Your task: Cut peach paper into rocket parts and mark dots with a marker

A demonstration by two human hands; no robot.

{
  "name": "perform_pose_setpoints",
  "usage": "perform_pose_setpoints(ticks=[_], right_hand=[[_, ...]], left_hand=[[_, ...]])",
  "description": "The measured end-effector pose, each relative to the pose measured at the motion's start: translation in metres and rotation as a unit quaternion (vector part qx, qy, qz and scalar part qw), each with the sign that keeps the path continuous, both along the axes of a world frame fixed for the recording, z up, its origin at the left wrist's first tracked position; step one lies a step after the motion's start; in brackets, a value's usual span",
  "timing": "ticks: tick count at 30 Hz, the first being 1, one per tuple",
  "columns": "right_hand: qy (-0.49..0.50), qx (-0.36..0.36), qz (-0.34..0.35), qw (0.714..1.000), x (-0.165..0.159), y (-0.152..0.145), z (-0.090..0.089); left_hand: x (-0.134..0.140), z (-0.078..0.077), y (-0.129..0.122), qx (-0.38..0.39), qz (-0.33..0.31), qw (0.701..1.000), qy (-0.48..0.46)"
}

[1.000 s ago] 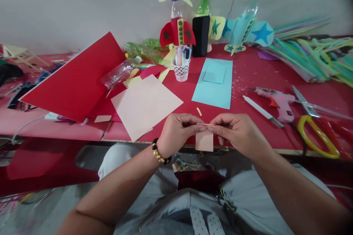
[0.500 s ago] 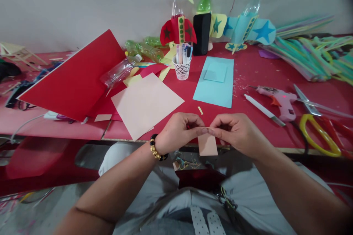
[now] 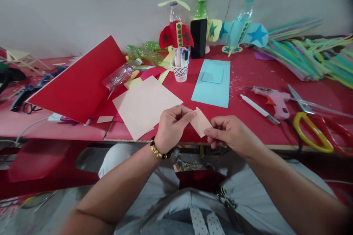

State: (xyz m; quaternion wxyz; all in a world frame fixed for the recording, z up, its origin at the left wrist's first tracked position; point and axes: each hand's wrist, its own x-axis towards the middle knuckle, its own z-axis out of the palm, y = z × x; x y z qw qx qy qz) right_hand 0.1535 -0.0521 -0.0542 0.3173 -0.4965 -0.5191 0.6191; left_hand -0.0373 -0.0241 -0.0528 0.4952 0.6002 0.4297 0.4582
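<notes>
A small piece of peach paper (image 3: 202, 123) is stretched between my two hands above the table's front edge. My left hand (image 3: 175, 123) pinches its upper left side between thumb and fingers. At the lower right corner, my right hand (image 3: 227, 132) grips it with thumb and forefinger. The paper is tilted, and its pinched corners are hidden by my fingers. Close to my left hand lies a large peach sheet (image 3: 146, 104) on the red table. Beyond my hands is a light blue sheet (image 3: 211, 93) with a smaller blue piece (image 3: 213, 74) on it.
On the right lie a white pen (image 3: 259, 108), a pink glue gun (image 3: 275, 99) and scissors (image 3: 311, 125). A cup of pens (image 3: 180, 71) and a black phone (image 3: 198, 38) stand behind, near decorated bottle planes (image 3: 244, 31). A red board (image 3: 82, 80) leans at left.
The small peach paper has been raised and turned from hanging straight down to a slant. My right hand has shifted from its top edge to its lower corner, and the hands are farther apart.
</notes>
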Motion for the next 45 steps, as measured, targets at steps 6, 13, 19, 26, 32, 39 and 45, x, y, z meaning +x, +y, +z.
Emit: perform_pose_setpoints(ticks=[6,13,19,26,32,39,45], right_hand=[[0.078,0.037,-0.078,0.993,-0.007,-0.003,-0.008],[0.117,0.012,-0.085,0.989,-0.025,-0.008,-0.013],[0.102,-0.002,-0.06,0.993,-0.011,-0.009,-0.01],[0.026,-0.001,0.01,1.0,0.005,-0.009,-0.001],[0.032,0.016,0.0,0.999,0.003,-0.007,0.0],[0.035,0.05,-0.038,0.997,0.001,-0.009,-0.006],[0.043,0.059,-0.071,0.995,0.006,-0.011,-0.007]], left_hand=[[0.005,-0.006,0.0,-0.008,0.049,0.997,-0.064],[0.008,-0.009,-0.004,-0.008,0.058,0.995,-0.082],[-0.006,0.0,0.0,-0.041,0.003,0.999,-0.011],[-0.009,0.002,0.002,-0.125,-0.119,0.985,0.015],[-0.003,0.0,-0.003,-0.108,-0.096,0.989,0.008],[-0.001,-0.007,-0.006,-0.129,-0.093,0.987,-0.031],[-0.002,-0.005,-0.008,-0.118,-0.092,0.988,-0.029]])
